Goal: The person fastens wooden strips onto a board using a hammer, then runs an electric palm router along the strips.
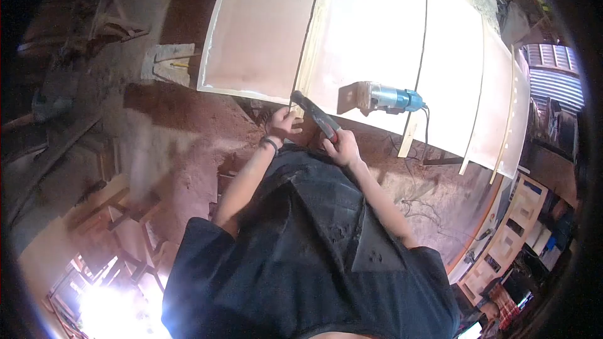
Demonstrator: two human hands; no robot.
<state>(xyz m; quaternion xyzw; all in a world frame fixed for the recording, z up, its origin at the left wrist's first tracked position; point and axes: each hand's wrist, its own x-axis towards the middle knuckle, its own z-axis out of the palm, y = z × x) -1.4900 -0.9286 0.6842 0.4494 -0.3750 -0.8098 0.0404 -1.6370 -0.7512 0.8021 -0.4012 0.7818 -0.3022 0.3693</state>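
My right hand (344, 148) is wrapped round the red and black grip of a hammer (319, 117). Its dark head lies over the near end of a narrow wooden strip (307, 63), which runs across a large pale panel (264, 31). Just left of the hammer head, my left hand (284, 124) is at the strip's end, below the panel's near edge. Its fingers are drawn together there, and whatever is between them is too small to make out. A dark band circles the left wrist.
On the panel to the right lies a blue and silver power tool (396, 98) with a dark cord. More wooden strips (408, 135) jut past the panel's near edge. A light wood frame (512, 229) stands at the right. A person in red (502, 304) is at the lower right.
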